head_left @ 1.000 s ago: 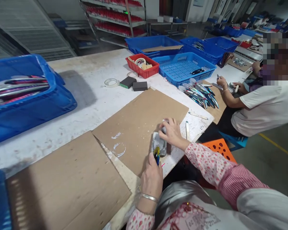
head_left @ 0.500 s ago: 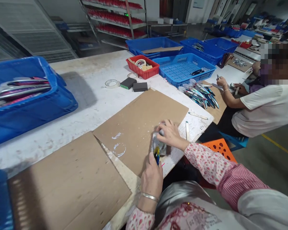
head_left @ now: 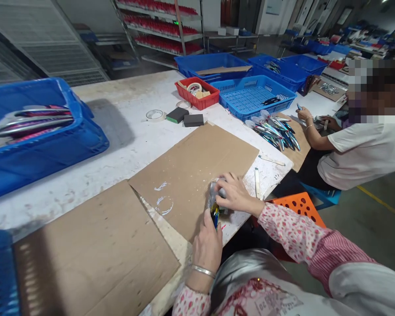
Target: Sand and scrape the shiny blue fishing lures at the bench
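My left hand [head_left: 206, 245] is closed around a fishing lure [head_left: 215, 213] with a yellow and dark blue body, its far end pointing away from me. Just beyond it, my right hand [head_left: 235, 193] has its fingers bent and pressed together over the lure's far end. Whatever those fingers pinch is hidden. A grey, worn-looking rectangular piece [head_left: 213, 193] lies under and beside them, at the right edge of a brown cardboard sheet [head_left: 197, 162]. White smears mark that sheet.
A second cardboard sheet [head_left: 95, 250] lies to the left. Blue bin [head_left: 95, 136] holds lures. Further back are black sanding blocks [head_left: 193, 120], tape [head_left: 155, 115], a red tray [head_left: 204, 103] and a blue basket [head_left: 230, 105]. A co-worker [head_left: 365, 145] sits right, by piled lures [head_left: 276, 131].
My right hand has shifted slightly down and toward me over the lure's far end. My left hand keeps its hold, almost still. The view has moved a little.
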The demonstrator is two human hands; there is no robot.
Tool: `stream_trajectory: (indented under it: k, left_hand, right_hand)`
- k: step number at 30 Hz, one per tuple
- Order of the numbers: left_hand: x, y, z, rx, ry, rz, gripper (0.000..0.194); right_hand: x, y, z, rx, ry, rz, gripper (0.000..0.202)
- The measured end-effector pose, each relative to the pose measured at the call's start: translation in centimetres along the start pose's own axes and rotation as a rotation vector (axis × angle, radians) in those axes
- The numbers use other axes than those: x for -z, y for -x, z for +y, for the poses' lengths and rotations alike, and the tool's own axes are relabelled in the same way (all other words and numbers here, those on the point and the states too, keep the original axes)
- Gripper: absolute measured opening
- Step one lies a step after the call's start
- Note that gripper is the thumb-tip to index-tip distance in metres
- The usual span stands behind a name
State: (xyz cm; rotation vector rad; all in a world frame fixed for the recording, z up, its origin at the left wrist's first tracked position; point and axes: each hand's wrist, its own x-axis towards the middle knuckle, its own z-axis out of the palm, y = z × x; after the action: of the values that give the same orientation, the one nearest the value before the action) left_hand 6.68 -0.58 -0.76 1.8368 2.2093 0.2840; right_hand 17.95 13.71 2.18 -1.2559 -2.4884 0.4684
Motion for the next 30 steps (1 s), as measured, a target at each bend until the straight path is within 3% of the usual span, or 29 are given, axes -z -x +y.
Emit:
stream_trajectory:
  k: [6, 11, 15, 20, 25, 30]
  left_hand:
    - [-0.4, 0.0, -0.3, 0.013, 0.039, 0.025, 0.047]
    - [-0.3, 0.0, -0.5, -0.006, 0.077, 0.031, 0.049]
    - [0.2, 0.0, -0.4, 0.007, 0.080, -0.028, 0.049]
    - [-0.1, 0.0, -0.8, -0.009, 0.106, -0.037, 0.051]
    - [-0.4, 0.0, -1.3, -0.038, 0.133, -0.011, 0.049]
    - [-0.5, 0.0, -1.6, -0.054, 0.166, 0.001, 0.051]
  right_hand:
    - [0.1, -0.2, 0.2, -0.037, 0.054, 0.052, 0.017]
    - [0.2, 0.1, 0.2, 0.062, -0.014, -0.027, 0.018]
    - [0.3, -0.2, 0.5, -0.024, 0.050, 0.050, 0.017]
    - [0.0, 0.2, 0.4, 0.073, -0.039, 0.003, 0.018]
    - [0.0, -0.1, 0.4, -0.037, 0.017, 0.077, 0.018]
    - [-0.2, 0.2, 0.2, 0.071, -0.046, 0.017, 0.018]
